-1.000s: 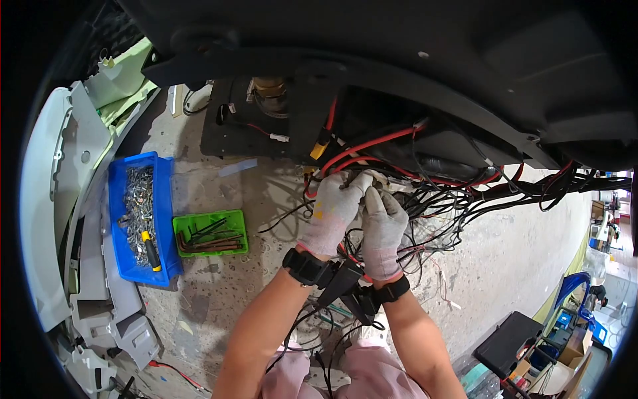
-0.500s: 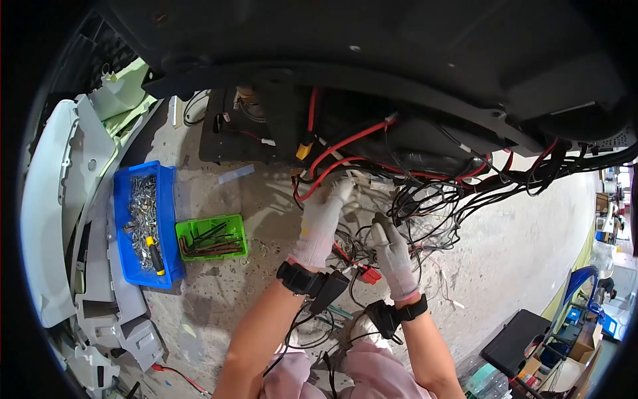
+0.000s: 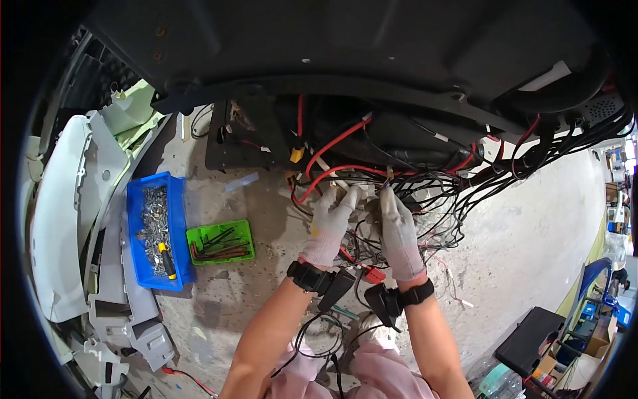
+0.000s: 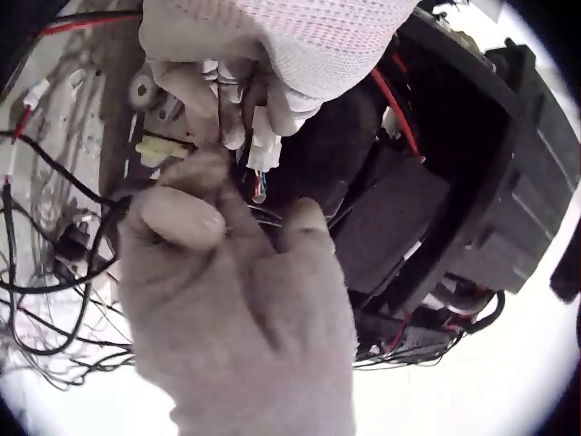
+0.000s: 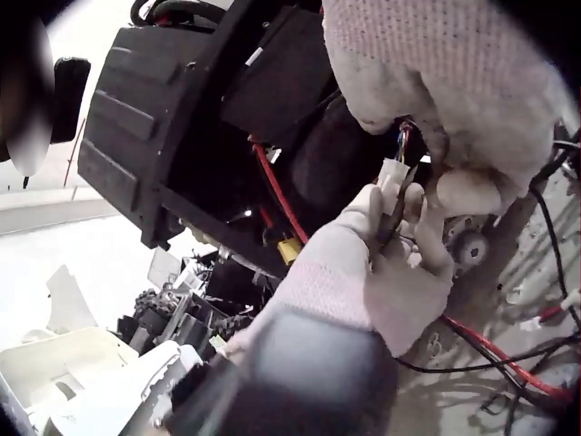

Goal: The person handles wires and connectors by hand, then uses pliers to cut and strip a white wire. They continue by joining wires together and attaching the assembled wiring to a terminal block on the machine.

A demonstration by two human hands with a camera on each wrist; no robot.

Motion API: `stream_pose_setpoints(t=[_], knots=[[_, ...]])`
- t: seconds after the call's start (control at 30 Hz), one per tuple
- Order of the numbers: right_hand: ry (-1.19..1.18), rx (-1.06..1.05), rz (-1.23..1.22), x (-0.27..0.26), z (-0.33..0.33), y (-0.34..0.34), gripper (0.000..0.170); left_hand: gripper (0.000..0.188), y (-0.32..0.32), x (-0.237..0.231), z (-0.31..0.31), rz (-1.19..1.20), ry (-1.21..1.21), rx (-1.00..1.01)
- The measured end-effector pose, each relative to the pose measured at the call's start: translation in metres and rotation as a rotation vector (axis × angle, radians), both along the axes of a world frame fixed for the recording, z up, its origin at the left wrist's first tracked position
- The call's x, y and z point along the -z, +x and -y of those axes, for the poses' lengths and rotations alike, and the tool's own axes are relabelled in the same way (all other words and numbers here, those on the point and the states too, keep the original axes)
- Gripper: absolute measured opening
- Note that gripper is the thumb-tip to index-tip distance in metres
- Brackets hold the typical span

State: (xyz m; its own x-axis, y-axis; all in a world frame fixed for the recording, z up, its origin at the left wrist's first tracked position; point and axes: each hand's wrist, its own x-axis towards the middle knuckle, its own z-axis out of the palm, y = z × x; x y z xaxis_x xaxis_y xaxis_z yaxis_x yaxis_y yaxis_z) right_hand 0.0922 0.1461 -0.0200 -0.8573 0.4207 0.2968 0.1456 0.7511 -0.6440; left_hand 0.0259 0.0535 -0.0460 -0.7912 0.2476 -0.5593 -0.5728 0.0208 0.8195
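Both hands wear whitish knit gloves and work close together below the dark housing. In the left wrist view, my left hand [image 4: 272, 54] pinches a white connector [image 4: 263, 150] with thin coloured wires [image 4: 260, 183] coming out of it. The right wrist view shows the same connector [image 5: 392, 177] between the fingers of the left hand [image 5: 363, 272]. My right hand [image 5: 445, 91] has its fingers curled round the coloured wires [image 5: 405, 141]; its exact fingertip contact is partly hidden. In the head view the left hand [image 3: 330, 226] and right hand [image 3: 399, 233] are slightly apart.
Black cables [image 3: 458, 199] and thick red cables [image 3: 339, 141] hang around the hands. A blue bin [image 3: 188, 246] of metal parts and a green tray [image 3: 247, 257] with hex keys lie left. A red connector [image 3: 374, 274] rests beneath; a black case [image 3: 530, 340] is at lower right.
The right hand has risen from lower down, where it was farther from the left hand half a second ago, to the wiring beside it. The head view has shifted slightly.
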Motion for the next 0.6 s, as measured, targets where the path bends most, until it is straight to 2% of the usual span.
stream_pose_setpoints(t=[0.07,0.1,0.23,0.3,0.4,0.5,0.6], knots=[[-1.279,0.334,0.099,-0.008,0.000,-0.014,0.023,0.029,-0.003,0.013,0.005,-0.319,0.057,0.159],[-1.273,0.392,0.032,-0.011,0.007,-0.024,0.020,0.029,-0.004,0.011,0.005,-0.323,0.057,0.165],[-1.254,0.392,0.035,-0.002,0.010,-0.023,0.025,0.027,0.000,0.000,0.004,-0.421,-0.042,0.129],[-1.092,0.432,0.068,0.005,0.011,-0.023,0.023,0.027,0.001,-0.003,0.002,-0.489,-0.056,0.089],[-1.058,0.372,0.016,0.012,0.010,-0.020,0.021,0.028,-0.001,-0.002,0.002,-0.500,-0.109,0.122],[-1.148,0.387,-0.012,0.010,0.012,-0.023,0.019,0.030,-0.004,0.015,0.002,-0.461,-0.064,0.172],[-1.221,0.418,-0.047,0.006,0.014,-0.025,0.019,0.033,-0.009,0.019,0.003,-0.532,-0.141,0.243]])
